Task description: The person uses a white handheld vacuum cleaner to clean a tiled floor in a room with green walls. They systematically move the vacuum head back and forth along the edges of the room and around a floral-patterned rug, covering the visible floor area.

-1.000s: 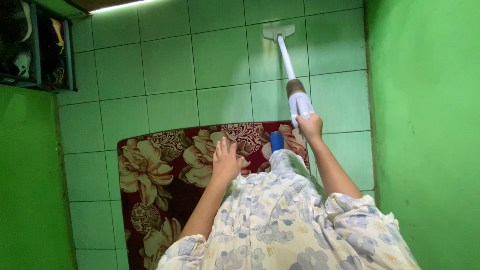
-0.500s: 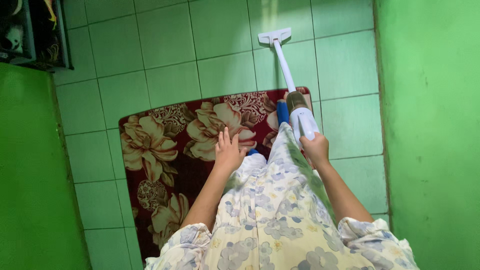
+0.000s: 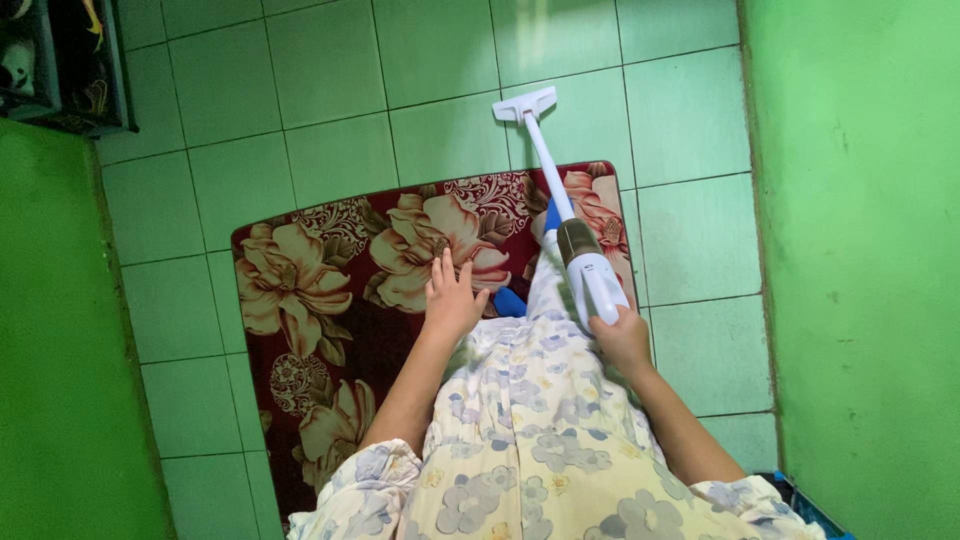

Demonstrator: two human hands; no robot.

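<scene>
Change since earlier: I see the stick vacuum (image 3: 578, 245) drawn back toward the body. A second ago its floor head (image 3: 526, 103) sat far out on the bare tiled floor (image 3: 300, 90); now the head lies on the tile just beyond the rug's far edge, and the motor body hangs over the rug's far right corner. My right hand (image 3: 621, 337) has come back with it, close against the dress. The left hand (image 3: 452, 297) has barely shifted.

Floor: green tiles, with green walls on the left and right.

Rug (image 3: 330, 300): dark red with large cream flowers, lying on the tiles. I stand on its near right part, with blue footwear (image 3: 510, 303) showing at the dress hem.

Dress (image 3: 540, 430): cream with blue flowers, filling the lower middle of the view.

Vacuum axis: long and straight, running from my right hand up and slightly left to the floor head. The head points away from me, toward the far side of the floor. The white tube crosses the rug's far edge.

Right hand: closed around the white handle end of the vacuum, fingers wrapped out of sight.

Left hand: empty, fingers spread wide, palm down, held above the rug in front of the dress, gripping nothing.

Far left corner: a dark shelf (image 3: 60, 60), its contents too dim to tell.
</scene>
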